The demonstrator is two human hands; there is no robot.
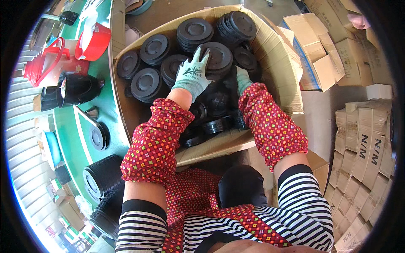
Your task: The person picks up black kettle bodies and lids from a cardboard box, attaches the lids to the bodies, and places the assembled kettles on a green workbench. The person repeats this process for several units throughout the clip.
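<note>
A large open cardboard box (276,63) in front of me holds many stacks of round black plastic lids (145,84). My left hand (193,76), in a pale green work glove, curves around the left side of one raised stack of black lids (216,59). Its fingers reach up along the stack and its thumb lies at the near side. Against the right side of that same stack is my right hand (243,79), also gloved; most of its fingers are hidden in shadow and behind lids. More lids (216,125) lie tilted or on edge below my hands.
On the left, a green table (107,111) bears rows of black lids (101,175), a red and clear jug (57,63), a red ring-shaped container (95,42) and a black pitcher (78,88). Flattened cartons (358,139) are stacked at right; an opened carton (314,48) stands behind.
</note>
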